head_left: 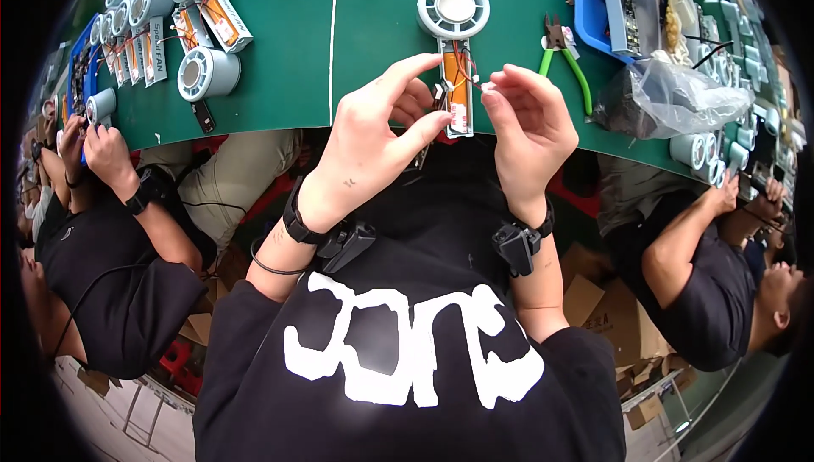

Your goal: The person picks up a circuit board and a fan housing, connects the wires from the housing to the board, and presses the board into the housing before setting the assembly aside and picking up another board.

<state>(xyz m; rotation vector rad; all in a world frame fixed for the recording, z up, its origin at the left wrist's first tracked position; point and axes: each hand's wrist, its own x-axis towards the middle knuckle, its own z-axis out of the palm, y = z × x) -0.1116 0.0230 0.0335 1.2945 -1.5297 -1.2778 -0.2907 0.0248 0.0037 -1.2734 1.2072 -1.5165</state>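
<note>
In front of me on the table lies a small handheld fan (454, 6), its round pale-blue head away from me. Its handle is opened up, and an orange battery (459, 91) with red and dark wires shows inside. My left hand (373, 127) is at the handle's left side, thumb and index finger curved against its edge; a small dark part by the fingertips is partly hidden. To the right of the handle, my right hand (536, 127) pinches a small white connector (487, 87) on the end of the thin red wires.
Green-handled cutting pliers (566, 59) lie right of the fan. Beyond them are a blue tray (593, 17) and a clear plastic bag (678, 97). Many fans (208, 72) are grouped at the left, with a dark strip (203, 116) nearby. Co-workers sit on both sides.
</note>
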